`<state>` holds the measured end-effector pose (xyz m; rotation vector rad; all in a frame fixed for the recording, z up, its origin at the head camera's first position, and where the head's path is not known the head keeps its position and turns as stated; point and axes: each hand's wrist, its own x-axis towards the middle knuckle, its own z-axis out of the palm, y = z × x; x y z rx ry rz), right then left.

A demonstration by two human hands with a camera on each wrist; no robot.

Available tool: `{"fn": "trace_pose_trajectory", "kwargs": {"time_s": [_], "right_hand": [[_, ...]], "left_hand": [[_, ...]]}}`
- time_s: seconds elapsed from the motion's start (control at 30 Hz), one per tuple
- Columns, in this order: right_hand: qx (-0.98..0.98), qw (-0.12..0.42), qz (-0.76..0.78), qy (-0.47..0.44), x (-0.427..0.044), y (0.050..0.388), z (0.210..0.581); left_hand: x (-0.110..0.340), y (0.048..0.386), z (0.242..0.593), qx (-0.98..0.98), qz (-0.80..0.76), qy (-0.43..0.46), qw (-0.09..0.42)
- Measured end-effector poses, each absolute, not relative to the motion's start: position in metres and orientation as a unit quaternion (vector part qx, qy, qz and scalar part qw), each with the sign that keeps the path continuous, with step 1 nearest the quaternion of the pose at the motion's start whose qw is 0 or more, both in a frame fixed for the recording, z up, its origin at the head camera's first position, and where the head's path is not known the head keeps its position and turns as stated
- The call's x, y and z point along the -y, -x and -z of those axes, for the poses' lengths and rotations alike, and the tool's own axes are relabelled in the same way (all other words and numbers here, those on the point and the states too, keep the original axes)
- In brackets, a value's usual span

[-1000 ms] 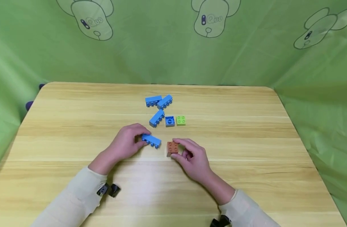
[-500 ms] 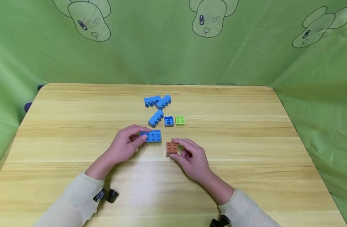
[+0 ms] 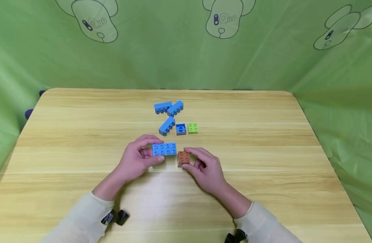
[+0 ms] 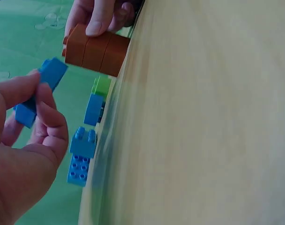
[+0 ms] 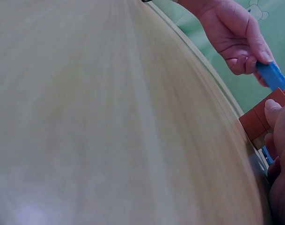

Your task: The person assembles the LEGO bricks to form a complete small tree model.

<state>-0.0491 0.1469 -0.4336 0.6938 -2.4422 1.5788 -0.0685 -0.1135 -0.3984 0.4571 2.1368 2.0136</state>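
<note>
Brown toy bricks make a stack on the wooden table, and the right hand pinches it. Just left of the stack, the left hand holds a long blue brick up in the air, its bumps showing. Behind the stack lie a lime green brick, a small blue brick and three more long blue bricks.
</note>
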Motion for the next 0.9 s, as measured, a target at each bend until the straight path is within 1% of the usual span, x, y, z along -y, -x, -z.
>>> {"fn": "trace_pose_trajectory", "kwargs": {"time_s": [0.13,0.2,0.27,0.47,0.67,0.9], "right_hand": [[0.817,0.072,-0.525,-0.226,-0.147,0.049,0.433],[0.821,0.068,-0.523,-0.220,-0.147,0.048,0.433],[0.825,0.064,-0.520,-0.214,-0.147,0.047,0.433],[0.831,0.060,-0.514,-0.207,-0.147,0.046,0.432],[0.828,0.062,-0.516,-0.211,-0.146,0.047,0.433],[0.828,0.065,-0.515,-0.214,-0.147,0.049,0.432]], "left_hand": [[0.108,0.063,0.395,-0.695,-0.692,-0.155,0.118],[0.105,0.061,0.394,-0.692,-0.692,-0.162,0.127],[0.102,0.060,0.394,-0.702,-0.681,-0.172,0.116],[0.097,0.060,0.396,-0.749,-0.625,-0.213,0.049],[0.091,0.062,0.396,-0.780,-0.591,-0.207,0.012],[0.086,0.062,0.391,-0.794,-0.572,-0.207,-0.013]]}}
